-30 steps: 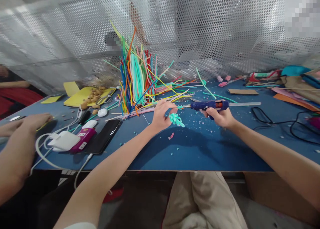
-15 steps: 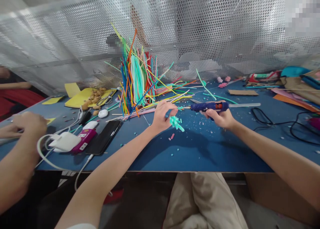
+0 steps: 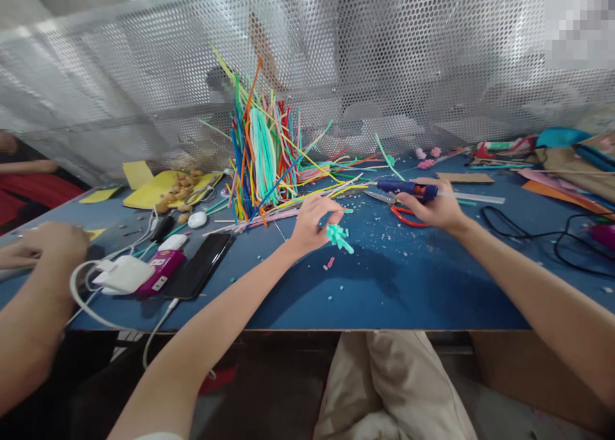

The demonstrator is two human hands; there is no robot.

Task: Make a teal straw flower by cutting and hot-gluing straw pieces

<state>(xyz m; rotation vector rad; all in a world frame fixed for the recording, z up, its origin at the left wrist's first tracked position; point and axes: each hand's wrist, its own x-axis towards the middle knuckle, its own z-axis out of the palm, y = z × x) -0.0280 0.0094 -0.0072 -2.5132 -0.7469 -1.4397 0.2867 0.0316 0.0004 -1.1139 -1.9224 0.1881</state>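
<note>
My left hand (image 3: 314,225) is closed over the blue table, pinching a turquoise cluster of short pipe-cleaner pieces (image 3: 339,237) that hangs below the fingers. One short turquoise piece (image 3: 348,211) sticks out from the fingertips toward the right. A dark blue hot glue gun (image 3: 403,189) is gripped in my right hand (image 3: 435,206), its nozzle pointing left, apart from the turquoise piece. From its back end runs a clear glue stick (image 3: 478,198). Under the gun and right hand lie scissors with red handles (image 3: 408,217), partly covered.
Behind my left hand stands a tall bunch of colourful pipe cleaners (image 3: 264,152) against a perforated metal screen (image 3: 384,62). A phone (image 3: 204,264), a purple power strip (image 3: 161,272) and white cables are at left, near a co-worker's arm (image 3: 52,267). A black cord (image 3: 523,235) curls at right.
The glue gun has moved back right and slightly up, away from the turquoise piece, uncovering the red-handled scissors. My left hand stays almost in place.
</note>
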